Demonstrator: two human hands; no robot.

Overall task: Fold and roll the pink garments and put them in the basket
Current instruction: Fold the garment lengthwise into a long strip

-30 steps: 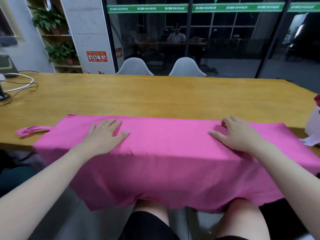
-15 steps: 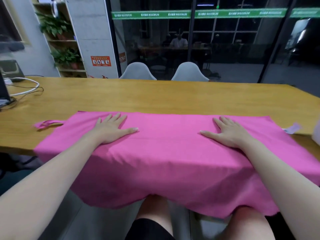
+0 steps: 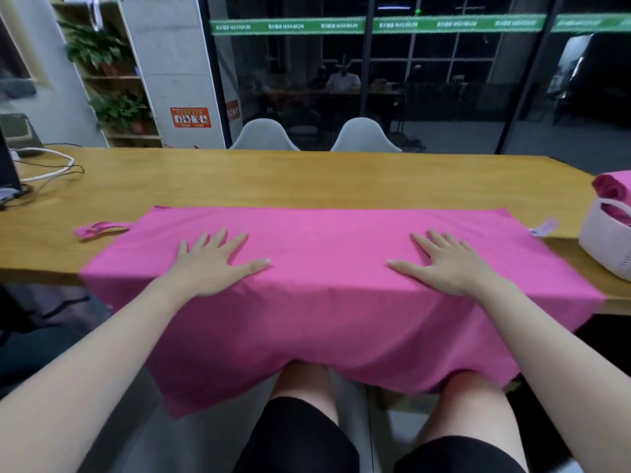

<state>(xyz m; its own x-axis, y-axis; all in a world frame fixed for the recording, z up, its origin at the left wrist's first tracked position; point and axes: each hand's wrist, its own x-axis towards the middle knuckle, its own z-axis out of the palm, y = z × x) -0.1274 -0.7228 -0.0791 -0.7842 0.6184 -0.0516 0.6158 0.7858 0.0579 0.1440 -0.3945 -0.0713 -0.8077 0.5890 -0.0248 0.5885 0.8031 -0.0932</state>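
Pink garment [image 3: 327,268] spread over wooden table [image 3: 307,179]; left hand [image 3: 213,264] and right hand [image 3: 447,264] press flat, fingers splayed, gripping nothing.

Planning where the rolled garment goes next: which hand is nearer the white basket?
Right. The right hand lies flat on the pink garment, closer to the white woven basket; the left hand lies farther away.

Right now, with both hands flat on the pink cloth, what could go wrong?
Much of the pink garment hangs off the table edge over the knees, so it might slide down if the left hand and right hand lift together. The strap sticking out at the left could get caught crooked in a fold. The basket at the right already holds pink rolls, so room may be tight.
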